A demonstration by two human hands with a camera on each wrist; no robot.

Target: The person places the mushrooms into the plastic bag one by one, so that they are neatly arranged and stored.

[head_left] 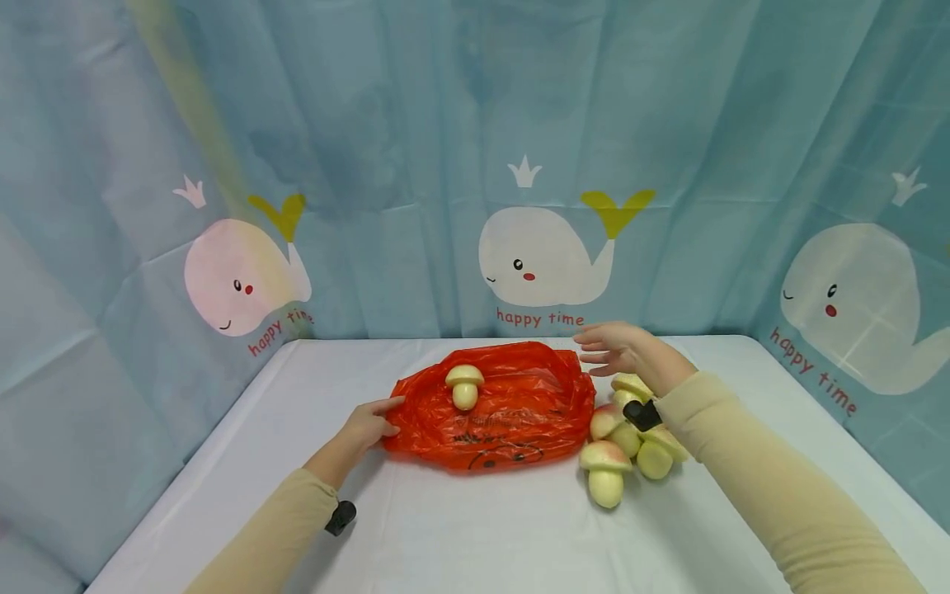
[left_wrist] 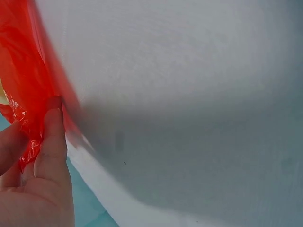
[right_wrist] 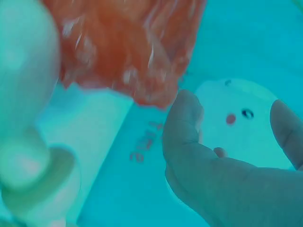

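A red plastic bag lies spread on the white table, with a toy mushroom on its left part. At the bag's left edge my left hand pinches the film; the left wrist view shows red plastic between thumb and fingers. My right hand is raised by the bag's back right corner, its fingers apart and holding nothing. In the right wrist view a gap shows between the thumb and fingers of that hand. Several more toy mushrooms are heaped beside the bag's right end, partly hidden by my right wrist.
The white table ends at a blue curtain printed with whales, which closes in the back and both sides. A black wrist camera sits on my right wrist, close over the mushroom heap; another is on my left.
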